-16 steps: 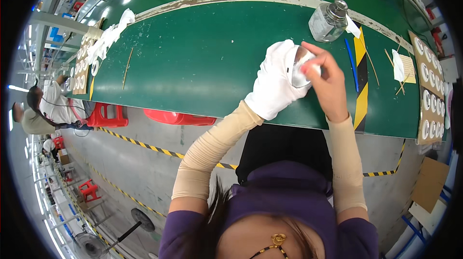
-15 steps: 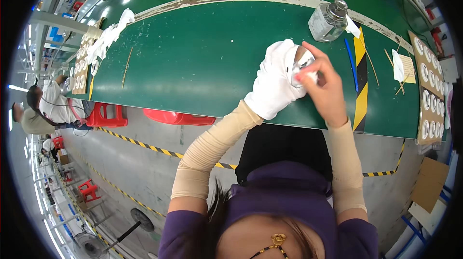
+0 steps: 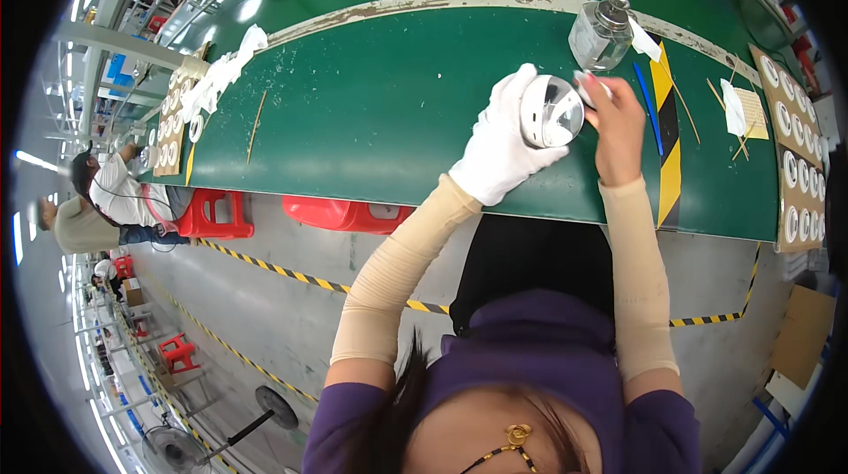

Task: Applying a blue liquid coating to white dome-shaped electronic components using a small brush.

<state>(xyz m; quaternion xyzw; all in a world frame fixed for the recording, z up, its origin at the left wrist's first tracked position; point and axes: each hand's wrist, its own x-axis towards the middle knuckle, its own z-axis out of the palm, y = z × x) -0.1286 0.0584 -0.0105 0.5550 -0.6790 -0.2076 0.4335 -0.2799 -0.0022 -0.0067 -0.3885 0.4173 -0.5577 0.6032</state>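
My left hand [image 3: 499, 143], in a white glove, is closed round a round white part with a shiny, mirror-like domed face [image 3: 562, 112]. The face is turned to the right, and the glove covers part of the rim. Close by on the right, my bare right hand [image 3: 618, 125] pinches a small wad of white cloth [image 3: 594, 90] between thumb and fingers. A narrow gap separates the cloth from the domed face. Beyond both hands stands a clear bottle with a metal cap [image 3: 601, 32], upright on the green table [image 3: 371, 103].
Right of my hands lie a blue stick [image 3: 647, 107], yellow-black tape [image 3: 664, 134], thin wooden sticks and a yellow pad [image 3: 753, 112]. Cardboard trays of white rings [image 3: 789, 147] stand at the right edge. White cloth [image 3: 221, 72] lies far left, near a seated person [image 3: 119, 178] and red stools [image 3: 216, 213].
My right hand has drawn the white cloth away from the shiny face, up and to the right. The domed face now shows more fully, still in my left hand. The view has shifted slightly.
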